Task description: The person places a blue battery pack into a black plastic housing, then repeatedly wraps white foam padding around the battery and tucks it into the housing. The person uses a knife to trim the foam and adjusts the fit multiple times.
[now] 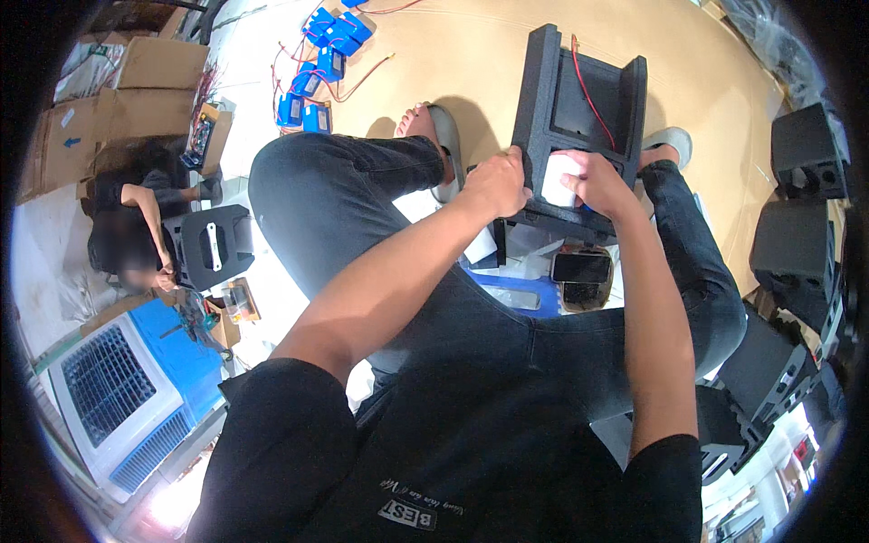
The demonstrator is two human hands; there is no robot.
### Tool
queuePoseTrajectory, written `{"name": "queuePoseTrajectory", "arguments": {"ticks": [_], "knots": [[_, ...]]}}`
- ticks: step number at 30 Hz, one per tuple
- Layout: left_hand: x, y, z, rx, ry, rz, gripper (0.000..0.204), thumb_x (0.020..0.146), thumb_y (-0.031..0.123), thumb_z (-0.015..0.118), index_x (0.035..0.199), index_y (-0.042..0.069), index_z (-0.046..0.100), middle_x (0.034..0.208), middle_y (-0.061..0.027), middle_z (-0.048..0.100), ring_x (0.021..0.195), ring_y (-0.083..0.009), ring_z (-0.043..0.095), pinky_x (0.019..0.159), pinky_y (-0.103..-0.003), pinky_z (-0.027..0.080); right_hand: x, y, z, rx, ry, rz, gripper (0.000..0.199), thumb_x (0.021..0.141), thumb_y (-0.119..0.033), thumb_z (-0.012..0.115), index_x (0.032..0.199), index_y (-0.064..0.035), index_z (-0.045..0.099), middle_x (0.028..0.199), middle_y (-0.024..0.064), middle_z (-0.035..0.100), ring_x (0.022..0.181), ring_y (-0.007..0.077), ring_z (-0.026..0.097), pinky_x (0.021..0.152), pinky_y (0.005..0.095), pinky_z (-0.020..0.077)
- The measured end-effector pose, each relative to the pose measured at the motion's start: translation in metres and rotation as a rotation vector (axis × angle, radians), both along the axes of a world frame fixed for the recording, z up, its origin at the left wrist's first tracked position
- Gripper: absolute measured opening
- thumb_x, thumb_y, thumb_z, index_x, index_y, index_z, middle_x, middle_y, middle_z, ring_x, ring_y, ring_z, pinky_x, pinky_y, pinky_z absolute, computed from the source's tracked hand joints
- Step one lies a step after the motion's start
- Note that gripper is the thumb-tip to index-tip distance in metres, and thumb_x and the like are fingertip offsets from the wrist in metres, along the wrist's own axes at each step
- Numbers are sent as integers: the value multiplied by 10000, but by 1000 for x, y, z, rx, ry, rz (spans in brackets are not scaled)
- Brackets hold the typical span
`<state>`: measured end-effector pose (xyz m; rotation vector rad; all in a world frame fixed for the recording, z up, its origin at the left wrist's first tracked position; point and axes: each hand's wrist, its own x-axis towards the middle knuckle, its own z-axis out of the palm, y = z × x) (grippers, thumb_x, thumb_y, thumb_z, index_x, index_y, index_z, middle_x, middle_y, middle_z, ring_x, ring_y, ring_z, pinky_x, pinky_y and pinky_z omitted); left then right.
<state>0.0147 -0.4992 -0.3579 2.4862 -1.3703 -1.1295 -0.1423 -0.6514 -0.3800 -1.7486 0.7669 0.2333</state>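
A black open-fronted box (540, 104), like a speaker cabinet, stands tilted between my legs, its compartments facing me. My left hand (496, 185) is closed around its lower left edge. My right hand (599, 184) reaches into the lower compartment, fingers bent over a smooth white piece (558, 184) whose exact kind I cannot make out. Across the upper compartment runs a thin red wire (589, 95) with a small connector at its top end. A bit of blue shows beneath my right hand, mostly hidden.
Several blue battery packs (331, 64) with red leads lie on the cardboard (462, 54) at far left. Phones (581, 267) rest near my lap. Black cabinets (794, 249) line the right. At left, a co-worker (136, 226) handles another black box (195, 246) by an air cooler (110, 382).
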Motion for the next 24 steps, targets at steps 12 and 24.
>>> {"name": "queuePoseTrajectory", "arguments": {"ticks": [12, 24], "knots": [[-20, 0, 9, -182, -193, -96, 506, 828, 190, 791, 1228, -31, 575, 1281, -239, 623, 1169, -415, 639, 966, -498, 543, 6, 37, -18, -498, -61, -247, 437, 816, -252, 847, 1205, -70, 766, 1111, 261, 721, 1059, 432, 706, 924, 479, 565], [-45, 20, -11, -630, -738, -808, 436, 868, 183, 617, 1226, -59, 671, 1356, -182, 627, 1280, -304, 581, 1131, -467, 423, 17, -1, 21, -1026, -42, 117, 615, 713, -265, 905, 1253, -75, 680, 1232, 165, 666, 1211, 342, 625, 1086, 487, 491]]}}
